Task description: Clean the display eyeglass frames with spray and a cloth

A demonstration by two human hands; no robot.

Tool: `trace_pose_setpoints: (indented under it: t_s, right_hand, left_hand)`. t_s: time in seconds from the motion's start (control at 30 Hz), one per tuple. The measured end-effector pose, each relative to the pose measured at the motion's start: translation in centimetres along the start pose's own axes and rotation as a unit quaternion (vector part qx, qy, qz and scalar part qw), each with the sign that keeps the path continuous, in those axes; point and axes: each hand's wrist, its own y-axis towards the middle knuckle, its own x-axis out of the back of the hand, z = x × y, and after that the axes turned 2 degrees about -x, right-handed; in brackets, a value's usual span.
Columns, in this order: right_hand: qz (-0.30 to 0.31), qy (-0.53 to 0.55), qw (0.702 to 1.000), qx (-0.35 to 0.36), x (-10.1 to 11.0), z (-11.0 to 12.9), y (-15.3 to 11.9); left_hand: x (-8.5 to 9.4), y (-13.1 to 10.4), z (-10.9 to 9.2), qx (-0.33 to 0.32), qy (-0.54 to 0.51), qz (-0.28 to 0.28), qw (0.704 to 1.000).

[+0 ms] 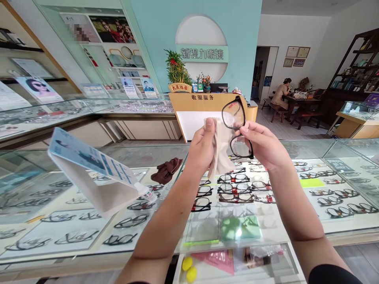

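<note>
– Pinched shut with the right hand [263,144], fingers and thumb tight on the black glasses [237,126], right by the nose part.

– And the left hand [204,146]?

– Closed on the soft beige cloth [220,157], thumb up on top. Loose end hanging down, just beside the lower lens, maybe touching it. Hard to tell.

– Where are the glasses, then?

– Up in the air between both hands, turned on end, one lens over the other. High above the glass counter [349,232], not resting on it.

– Best way to rub them clean?

– Probably like this: hold by the frame, never by the lens. Put cloth on both sides of one lens. Rub softly in little rounds. No hard pushing, no bending the frame. Then tip to the light and look for marks.

– And the arms?

– Both stretched out in front, bent a bit, wrists turned in to meet in the middle. Bare up to dark sleeves.

– Anything else close by?

– Brown cloth [167,169] bunched up on the counter. Folded card stand [89,173] off to the left. Rows of glasses under the counter top. Far back, somebody sitting [282,92] at a table.
</note>
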Motion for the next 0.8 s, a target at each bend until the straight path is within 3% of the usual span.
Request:
trace_pose_setpoints:
  t_s: [0.27,0.63,0.8]
  right_hand:
    - [0.093,-0.05,0.992,-0.061,0.1,-0.9,0.2]
    - [0.059,-0.045,0.995,-0.061,-0.2,-0.6,0.5]
    - [0.066,-0.035,0.995,-0.07,-0.4,-0.5,0.5]
  left_hand:
    - [1.0,0.5,-0.9,-0.014,-0.009,-0.01,1.0]
    - [2.9,1.4,-3.1,0.059,0.007,0.155,0.986]
    - [2.5,1.2,-3.7,0.058,-0.008,0.193,0.979]
